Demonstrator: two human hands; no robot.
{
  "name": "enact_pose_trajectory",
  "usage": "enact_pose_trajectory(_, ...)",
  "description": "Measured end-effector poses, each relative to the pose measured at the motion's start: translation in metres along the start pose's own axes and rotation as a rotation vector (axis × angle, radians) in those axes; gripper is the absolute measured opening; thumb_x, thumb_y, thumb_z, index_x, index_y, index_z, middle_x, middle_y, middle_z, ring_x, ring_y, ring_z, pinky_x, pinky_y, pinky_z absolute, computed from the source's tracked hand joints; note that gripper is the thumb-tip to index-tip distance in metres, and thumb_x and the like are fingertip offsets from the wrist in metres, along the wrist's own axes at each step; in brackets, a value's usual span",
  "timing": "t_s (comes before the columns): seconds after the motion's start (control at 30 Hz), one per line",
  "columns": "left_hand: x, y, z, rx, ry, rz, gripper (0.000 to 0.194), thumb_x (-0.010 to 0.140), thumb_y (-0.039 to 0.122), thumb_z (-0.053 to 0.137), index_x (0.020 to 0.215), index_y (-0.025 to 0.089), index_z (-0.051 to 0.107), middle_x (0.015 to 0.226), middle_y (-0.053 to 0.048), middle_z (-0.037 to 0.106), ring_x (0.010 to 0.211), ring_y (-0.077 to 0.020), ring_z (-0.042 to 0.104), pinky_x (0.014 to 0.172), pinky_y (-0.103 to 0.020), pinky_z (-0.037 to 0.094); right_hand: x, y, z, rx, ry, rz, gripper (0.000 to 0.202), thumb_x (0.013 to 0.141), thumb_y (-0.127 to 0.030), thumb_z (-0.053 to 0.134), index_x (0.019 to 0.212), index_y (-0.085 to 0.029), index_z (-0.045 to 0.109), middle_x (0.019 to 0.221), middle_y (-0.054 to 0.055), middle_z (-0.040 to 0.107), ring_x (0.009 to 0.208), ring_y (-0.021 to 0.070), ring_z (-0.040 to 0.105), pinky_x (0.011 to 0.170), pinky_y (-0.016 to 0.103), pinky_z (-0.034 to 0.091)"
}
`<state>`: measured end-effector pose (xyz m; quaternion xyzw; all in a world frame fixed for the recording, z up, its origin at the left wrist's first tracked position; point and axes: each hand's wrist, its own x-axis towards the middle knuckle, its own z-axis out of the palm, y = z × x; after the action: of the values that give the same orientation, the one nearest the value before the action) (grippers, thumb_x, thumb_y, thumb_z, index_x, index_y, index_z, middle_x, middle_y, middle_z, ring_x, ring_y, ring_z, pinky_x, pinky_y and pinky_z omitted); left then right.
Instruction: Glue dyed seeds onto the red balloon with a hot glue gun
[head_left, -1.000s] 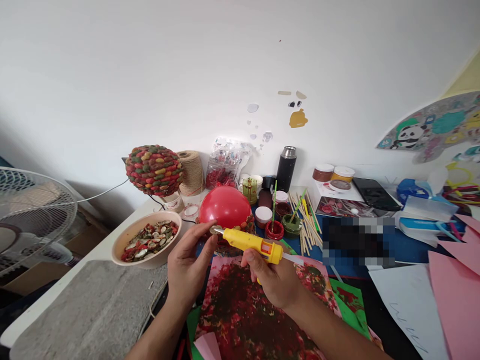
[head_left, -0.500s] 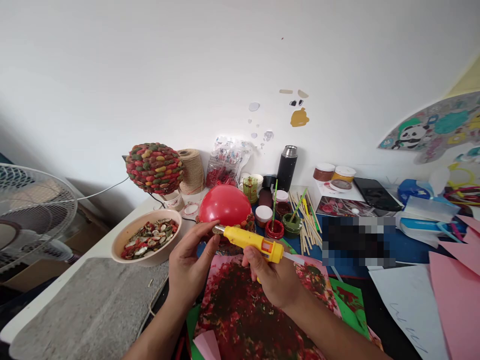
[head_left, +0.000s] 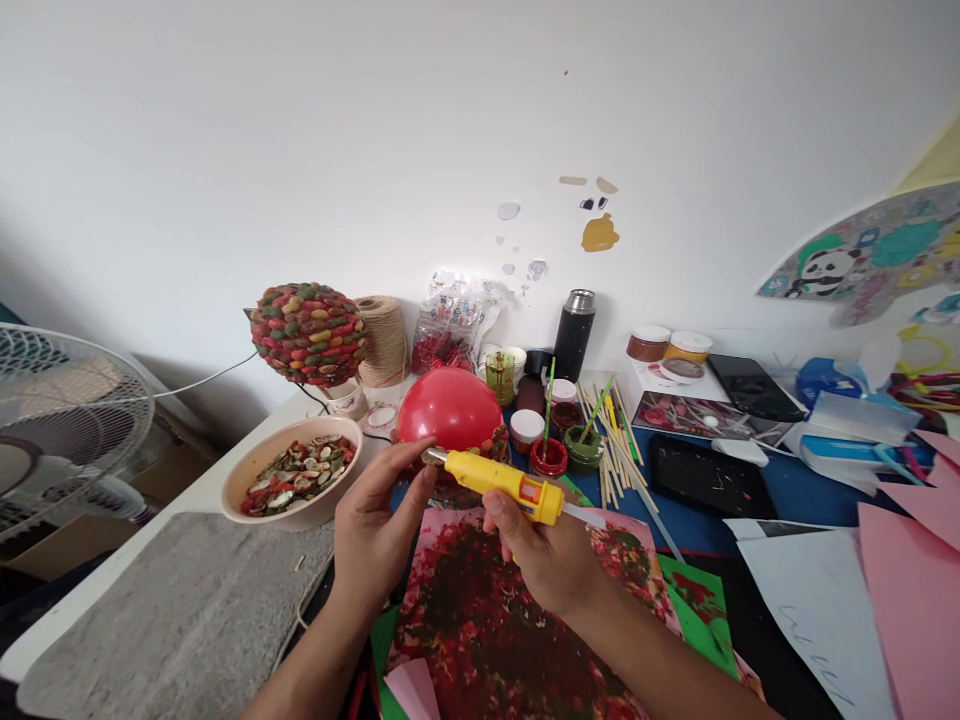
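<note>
My right hand (head_left: 551, 550) is wrapped round a yellow glue gun (head_left: 495, 478), whose metal nozzle points left. Between the thumb and fingertips of my left hand (head_left: 379, 515) is a small shell-like piece (head_left: 431, 457), and the nozzle tip is at it. Just behind sits a red balloon (head_left: 450, 408), its lower part ringed with coloured pieces and partly hidden by my hands and the gun. On the left a beige bowl (head_left: 234, 500) holds many red, green and pale pieces. A paint-stained sheet (head_left: 517, 630) lies under my hands.
A ball covered in coloured pieces (head_left: 307, 335) stands at the back left beside a twine spool (head_left: 382, 340). Open paint jars (head_left: 548, 457), wooden sticks (head_left: 619, 450) and a black flask (head_left: 574, 335) are behind the gun. A fan (head_left: 67, 430) is far left; papers (head_left: 802, 610) lie right.
Both hands, with the glue gun and the small piece, have shifted very slightly left. The grips are the same.
</note>
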<state>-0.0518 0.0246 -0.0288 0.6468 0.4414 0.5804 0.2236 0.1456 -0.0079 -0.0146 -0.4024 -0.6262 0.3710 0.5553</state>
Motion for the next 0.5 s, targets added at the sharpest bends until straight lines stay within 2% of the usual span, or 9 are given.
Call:
enact_pose_trajectory(0.23, 0.0002, 0.0017, -0.0006, 0.010, -0.005, -0.012, 0.027, 0.099, 0.036, 0.076, 0.123, 0.026, 0.084, 0.120, -0.007, 0.082, 0.108, -0.0238, 0.076, 0.098, -0.034, 0.061, -0.0008, 0.0006, 0.0000, -0.019, 0.004, -0.006, 0.059, 0.105, -0.074, 0.056, 0.079, -0.025, 0.077, 0.055, 0.000, 0.057, 0.053, 0.0187, 0.059, 0.049, 0.029, 0.045)
enact_pose_trajectory(0.5, 0.0008, 0.0013, 0.0003, 0.002, -0.003, 0.003, 0.025, 0.099, 0.034, 0.077, 0.122, 0.028, 0.084, 0.116, -0.004, 0.082, 0.102, -0.0206, 0.076, 0.096, -0.031, 0.060, -0.0014, -0.0021, -0.0001, -0.060, -0.001, 0.012, 0.065, 0.105, -0.078, 0.051, 0.074, -0.024, 0.070, 0.052, -0.002, 0.054, 0.048, 0.0162, 0.055, 0.046, 0.027, 0.042)
